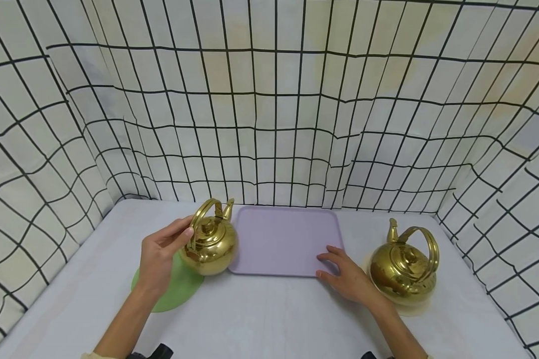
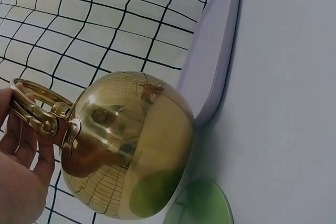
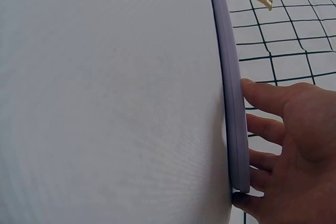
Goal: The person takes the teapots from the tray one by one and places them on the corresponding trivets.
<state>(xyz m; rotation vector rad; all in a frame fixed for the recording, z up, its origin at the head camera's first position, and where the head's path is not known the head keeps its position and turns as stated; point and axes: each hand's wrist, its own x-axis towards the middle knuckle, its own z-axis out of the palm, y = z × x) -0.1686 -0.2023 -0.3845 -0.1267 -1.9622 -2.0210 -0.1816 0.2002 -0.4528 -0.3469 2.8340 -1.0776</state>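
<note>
My left hand (image 1: 159,259) holds a shiny brass kettle (image 1: 215,252) by its arched handle. In the left wrist view the kettle (image 2: 131,145) hangs tilted above the table, beside the tray's near-left corner. Partly behind it lies a round green mat (image 1: 179,291). My right hand (image 1: 348,279) rests with spread, loosely bent fingers at the right edge of a lilac tray (image 1: 283,242). In the right wrist view its fingertips (image 3: 252,85) touch the tray's rim (image 3: 233,103). A second brass kettle (image 1: 402,274) stands right of that hand, its spout toward the back.
Under the second kettle lies a round cream mat (image 1: 415,308), mostly covered. A white cloth covers the table (image 1: 260,319). White walls with a black grid (image 1: 274,109) enclose the back and both sides.
</note>
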